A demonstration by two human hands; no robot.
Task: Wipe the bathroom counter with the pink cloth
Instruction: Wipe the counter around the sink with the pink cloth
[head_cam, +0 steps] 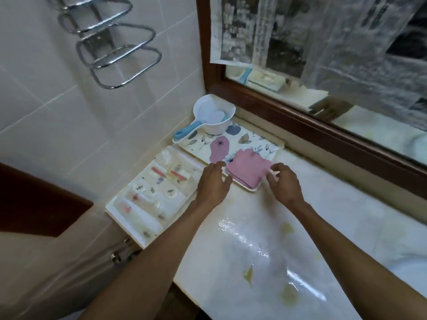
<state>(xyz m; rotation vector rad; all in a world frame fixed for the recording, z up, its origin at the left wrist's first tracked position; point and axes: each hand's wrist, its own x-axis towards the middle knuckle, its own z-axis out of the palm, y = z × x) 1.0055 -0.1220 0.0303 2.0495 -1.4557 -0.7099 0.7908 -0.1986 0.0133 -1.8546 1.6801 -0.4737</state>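
Observation:
A folded pink cloth [247,169] lies on the near right corner of a flowered tray [203,140] at the back of the pale marble counter [335,204]. My left hand [213,184] hovers at the cloth's left edge, fingers spread, holding nothing. At the cloth's right edge is my right hand [285,182], fingers curled and apart, fingertips close to the cloth. Whether either hand touches the cloth is unclear. Yellowish stains [248,274] and wet glare mark the counter near me.
A cream tray of small toiletries [150,197] sits left of my left hand, at the counter's left end. A white scoop with a blue handle [213,117] stands in the back corner. A wood-framed mirror [300,121] runs along the back. Chrome towel rings [120,54] hang on the tiled wall.

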